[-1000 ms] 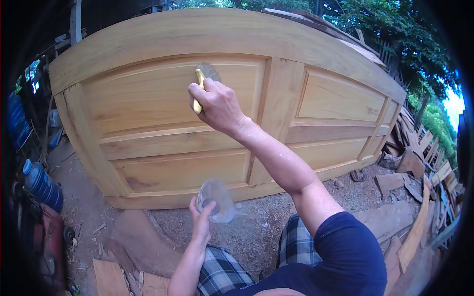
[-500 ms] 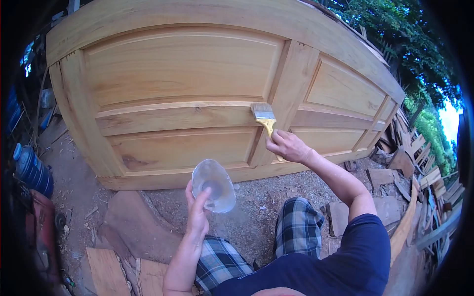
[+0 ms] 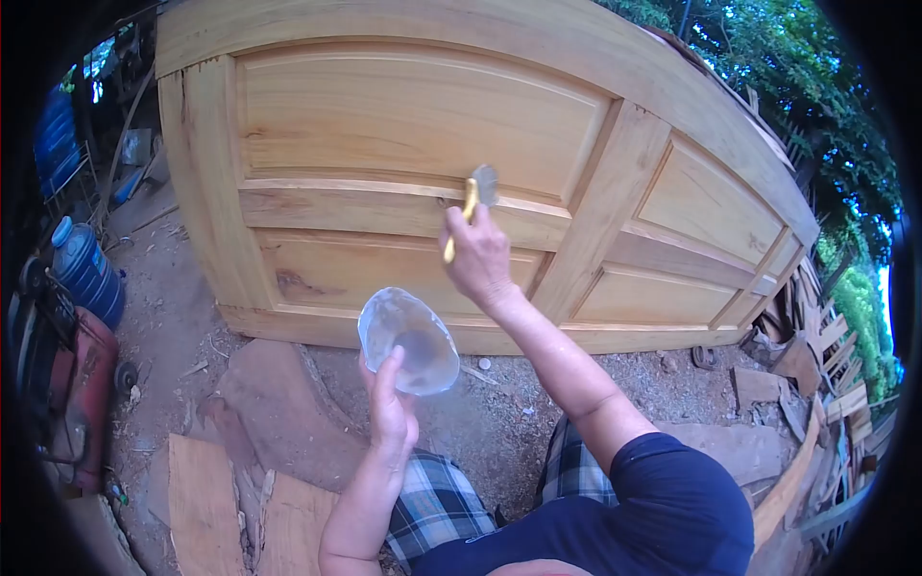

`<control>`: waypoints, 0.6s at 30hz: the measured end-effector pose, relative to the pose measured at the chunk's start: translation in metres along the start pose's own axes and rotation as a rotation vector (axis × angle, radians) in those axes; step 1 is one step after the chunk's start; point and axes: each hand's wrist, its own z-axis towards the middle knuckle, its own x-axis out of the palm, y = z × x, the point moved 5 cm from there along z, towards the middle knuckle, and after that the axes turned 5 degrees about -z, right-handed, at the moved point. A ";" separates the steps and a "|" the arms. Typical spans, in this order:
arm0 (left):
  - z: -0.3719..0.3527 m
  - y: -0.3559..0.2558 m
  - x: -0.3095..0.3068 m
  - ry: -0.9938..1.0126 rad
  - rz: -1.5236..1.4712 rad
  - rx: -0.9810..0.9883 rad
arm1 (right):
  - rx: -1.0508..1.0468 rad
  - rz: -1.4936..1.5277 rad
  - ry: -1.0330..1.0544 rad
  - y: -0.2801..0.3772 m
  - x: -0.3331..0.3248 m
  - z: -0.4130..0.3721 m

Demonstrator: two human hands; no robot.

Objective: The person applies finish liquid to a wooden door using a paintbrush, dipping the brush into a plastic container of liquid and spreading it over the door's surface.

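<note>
A pale panelled wooden door (image 3: 403,206) lies on its long side across the view. My right hand (image 3: 477,254) grips the yellow handle of a paintbrush (image 3: 472,211). The brush's bristle end is at the lower edge of the large upper panel, just above the middle rail, and looks turned partly edge-on. My left hand (image 3: 388,398) holds a translucent, cut-open plastic container (image 3: 411,336) by its near rim, with the thumb inside. A greyish, cloudy patch shows at the container's bottom.
A blue water jug (image 3: 88,274) and a red machine with wheels (image 3: 91,384) stand at the left. Flat wooden boards (image 3: 204,499) lie on the dirt ground at the lower left. Scrap wood (image 3: 831,384) is piled at the right, below trees.
My right hand has moved left with the brush, and the brush has turned. The view has shifted, so the door appears farther right. My left hand still holds the container.
</note>
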 end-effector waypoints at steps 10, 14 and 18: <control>-0.013 -0.032 -0.037 -0.248 -0.029 0.147 | -0.011 0.892 0.073 0.071 0.064 0.073; -0.013 -0.039 -0.046 -0.236 -0.099 0.075 | 0.287 0.700 0.064 -0.047 -0.008 0.019; -0.012 -0.046 -0.051 -0.231 -0.221 0.060 | 0.473 0.344 -0.259 -0.142 -0.088 -0.030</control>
